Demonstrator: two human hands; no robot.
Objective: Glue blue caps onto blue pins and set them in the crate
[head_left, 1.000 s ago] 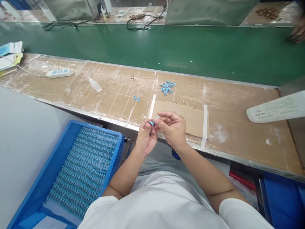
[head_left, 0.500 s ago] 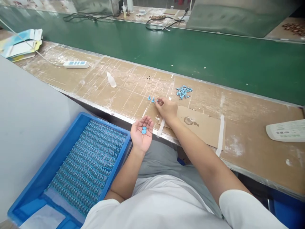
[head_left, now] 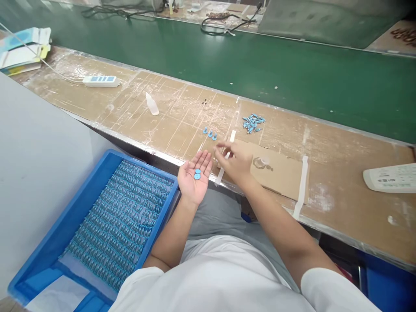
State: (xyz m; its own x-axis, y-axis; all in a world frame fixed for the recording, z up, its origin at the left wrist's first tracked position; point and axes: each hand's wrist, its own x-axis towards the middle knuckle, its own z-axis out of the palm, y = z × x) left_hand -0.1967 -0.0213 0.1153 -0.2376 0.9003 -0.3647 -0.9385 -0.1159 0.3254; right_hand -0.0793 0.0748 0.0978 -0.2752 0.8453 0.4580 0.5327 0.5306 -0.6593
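While the L hand [head_left: 191, 187] is palm up w/ fingers stretched out, two blue discs [head_left: 197, 177] sit right next to each other on it, to the near left of the cardboard pad [head_left: 286, 173]. R hand [head_left: 237, 162] is over the pad's left end, thumb + fingers curled in loosely. It's kinda blurry, so can't tell if the tips meet or have smth btwn them.

Three blue pegs [head_left: 210, 134] are in a short row just left of the pad, close to the R fingertips, looks like round bases down on the bench [head_left: 182, 112]. Far side of the pad has a loose heap of blue pcs [head_left: 252, 123].

Way off left of the pad: small white bottle [head_left: 151, 104], then a power strip [head_left: 101, 81] w/ its cord. Large white bottle [head_left: 393, 177] is off to the pad's right, print too small to read. Big blue tray [head_left: 60, 229] is left of the pad and lower down, holding rows of blue pcs w/ thin stems. Green strip [head_left: 195, 56] runs behind the pad, past the bench edge.
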